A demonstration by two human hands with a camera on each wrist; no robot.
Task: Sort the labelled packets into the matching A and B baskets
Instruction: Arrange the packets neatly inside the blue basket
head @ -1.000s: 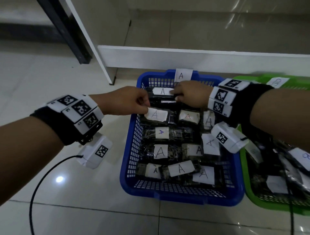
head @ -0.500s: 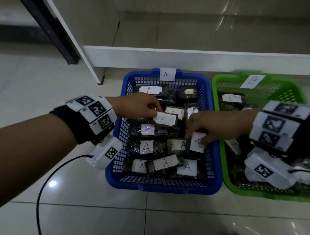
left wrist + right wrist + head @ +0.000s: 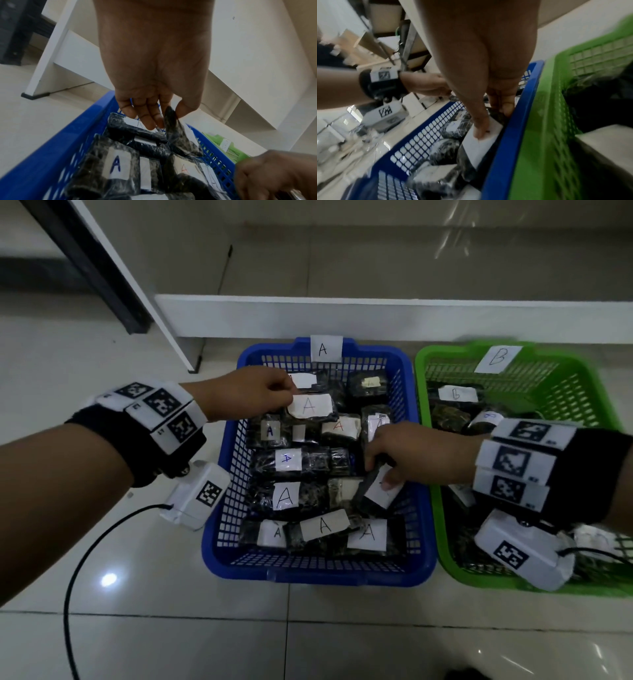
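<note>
Two hands [image 3: 246,395] [image 3: 407,453] pinch packets [image 3: 310,407]; long axes crosswise.

The right hand [image 3: 407,455] covers the letter on the packet [image 3: 378,491] it grips. The green basket [image 3: 582,392] runs off the right edge, its near packets hidden under the wrist.

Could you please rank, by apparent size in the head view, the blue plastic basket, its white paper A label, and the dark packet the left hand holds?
1. Blue plastic basket, largest by far.
2. Dark packet pinched by the left hand.
3. White paper A label on the basket's far rim, smallest, though it sits farther away, so this ranking is less sure.
</note>
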